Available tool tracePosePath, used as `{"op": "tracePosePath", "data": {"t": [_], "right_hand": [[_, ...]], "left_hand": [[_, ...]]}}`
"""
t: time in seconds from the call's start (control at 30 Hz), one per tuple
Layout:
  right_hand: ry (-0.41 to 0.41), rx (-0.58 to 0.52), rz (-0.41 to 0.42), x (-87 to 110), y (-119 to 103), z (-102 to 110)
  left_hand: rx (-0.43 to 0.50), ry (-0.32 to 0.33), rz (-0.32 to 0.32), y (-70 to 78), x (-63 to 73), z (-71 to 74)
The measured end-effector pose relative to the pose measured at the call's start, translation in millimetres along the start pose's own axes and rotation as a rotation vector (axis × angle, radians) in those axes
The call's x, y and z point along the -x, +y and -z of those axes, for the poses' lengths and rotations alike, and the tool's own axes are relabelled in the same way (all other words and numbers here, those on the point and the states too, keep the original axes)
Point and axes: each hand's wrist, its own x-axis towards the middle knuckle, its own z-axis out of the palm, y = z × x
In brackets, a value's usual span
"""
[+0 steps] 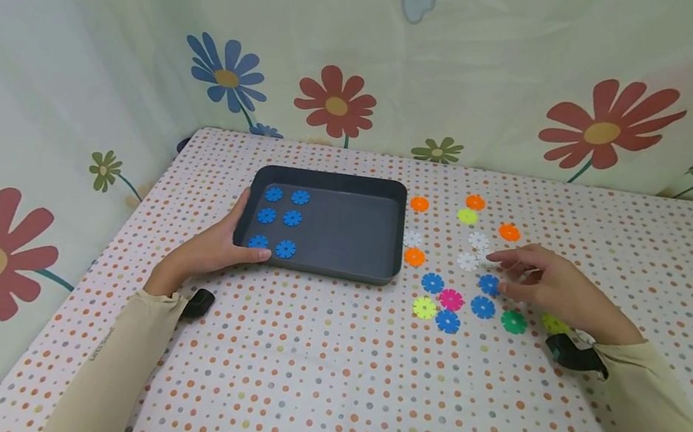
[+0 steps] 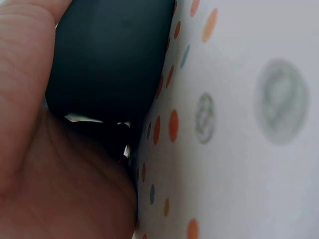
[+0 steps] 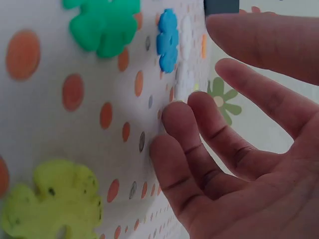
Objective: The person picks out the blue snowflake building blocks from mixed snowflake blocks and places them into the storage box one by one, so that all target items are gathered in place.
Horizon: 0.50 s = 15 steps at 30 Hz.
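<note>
Toward 3 o'clock, right grip (image 1: 536,278) parted, empty, by blue disc (image 1: 488,283) | 9 o'clock, left grip (image 1: 212,247) holds tray (image 1: 351,232) | crowding risks nudging white discs (image 1: 467,262)

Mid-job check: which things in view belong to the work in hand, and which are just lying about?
Likely part of the job:
tray, gripped by the left hand
six blue discs, the only ones in it
four loose blue discs, right hand beside one

Apparently just lying about:
orange discs; yellow discs; white discs
pink disc; green disc
</note>
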Motion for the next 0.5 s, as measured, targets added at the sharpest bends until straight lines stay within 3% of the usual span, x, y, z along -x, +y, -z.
{"op": "tracePosePath", "data": {"t": [0.13, 0.5], "right_hand": [[-0.003, 0.017, 0.032, -1.6, 3.2, -2.2], [-0.056, 0.032, -0.017, -5.9, 2.2, -4.9]], "left_hand": [[0.003, -0.001, 0.001, 0.4, 0.0, 0.2], [0.016, 0.003, -0.008, 1.1, 0.4, -0.5]]}}
